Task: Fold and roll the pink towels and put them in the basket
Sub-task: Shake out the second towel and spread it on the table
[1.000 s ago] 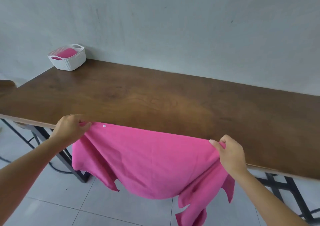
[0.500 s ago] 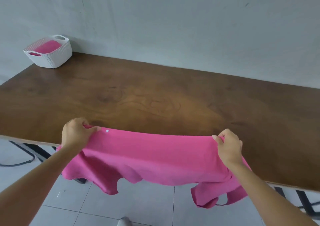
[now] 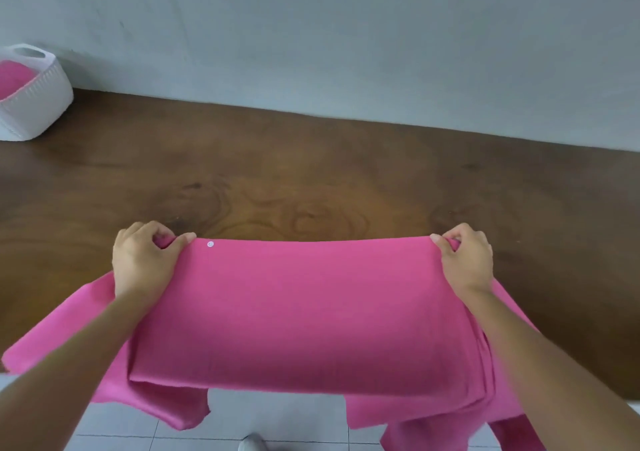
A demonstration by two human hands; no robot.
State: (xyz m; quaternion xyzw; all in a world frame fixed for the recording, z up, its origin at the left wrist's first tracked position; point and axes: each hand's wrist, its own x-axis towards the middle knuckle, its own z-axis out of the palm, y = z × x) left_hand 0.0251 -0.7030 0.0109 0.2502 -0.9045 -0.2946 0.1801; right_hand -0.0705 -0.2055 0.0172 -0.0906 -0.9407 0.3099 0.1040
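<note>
Left hand and right hand each clenched on a top corner of pink towel, cloth pinched between thumb and curled fingers. Top edge pulled taut between the two grips; small white dot just beside left thumb. Since a second ago: carried forward from near edge to well over table, more cloth now draped behind the fingers, loose ends hanging off toward floor. Reads as spreading flat before first fold; folding not begun. Basket well beyond left fingers, against wall, rolled towel already inside.
</note>
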